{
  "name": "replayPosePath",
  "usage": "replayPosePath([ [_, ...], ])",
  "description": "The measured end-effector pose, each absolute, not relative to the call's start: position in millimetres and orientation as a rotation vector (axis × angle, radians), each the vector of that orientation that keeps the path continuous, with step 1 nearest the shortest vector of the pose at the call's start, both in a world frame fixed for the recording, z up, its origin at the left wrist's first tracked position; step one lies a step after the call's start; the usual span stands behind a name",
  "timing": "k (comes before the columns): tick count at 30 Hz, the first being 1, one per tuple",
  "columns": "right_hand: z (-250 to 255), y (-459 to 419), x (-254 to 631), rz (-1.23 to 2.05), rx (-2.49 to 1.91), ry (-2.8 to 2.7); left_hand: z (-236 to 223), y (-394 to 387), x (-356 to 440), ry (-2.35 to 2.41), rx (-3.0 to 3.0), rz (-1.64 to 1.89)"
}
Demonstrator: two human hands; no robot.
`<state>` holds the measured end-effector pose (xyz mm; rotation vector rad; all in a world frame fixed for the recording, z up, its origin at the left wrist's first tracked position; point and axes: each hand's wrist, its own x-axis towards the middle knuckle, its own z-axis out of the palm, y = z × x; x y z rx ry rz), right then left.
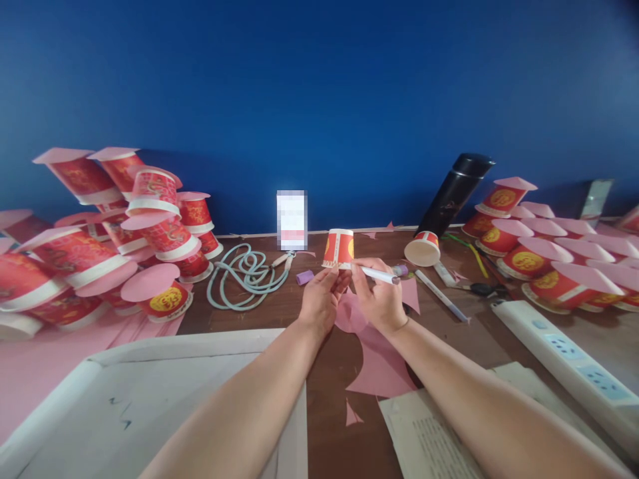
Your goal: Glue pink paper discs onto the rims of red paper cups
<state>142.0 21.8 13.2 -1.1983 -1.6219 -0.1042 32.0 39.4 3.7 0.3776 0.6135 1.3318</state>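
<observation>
The left hand [319, 303] pinches a red-and-yellow paper cup [338, 245] mouth-down mid-scene above the brown surface [327, 412], while the right hand's [380, 299] fingers pinch a slim white pen [379, 274], apparently marking its rim, which calls for steady turning.

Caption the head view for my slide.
Left hand holds an upside-down, tapered red paper cup; right hand holds a slim white pen near its rim.

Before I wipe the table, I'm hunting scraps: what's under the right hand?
Pink paper shows around the right hand, which holds a white pen; anything directly beneath is hidden.
</observation>
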Motion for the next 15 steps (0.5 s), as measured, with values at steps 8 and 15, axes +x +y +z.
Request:
replayPosePath([
  [8, 13.0, 21.3, 141.5, -0.102, -1.224, -1.619, 4.6, 39.5, 32.1, 0.620, 0.388, 1.325],
  [15, 12.9, 21.4, 141.7, -0.102, -1.241, -1.619, 4.1, 39.6, 32.2, 0.612, 0.393, 1.328],
])
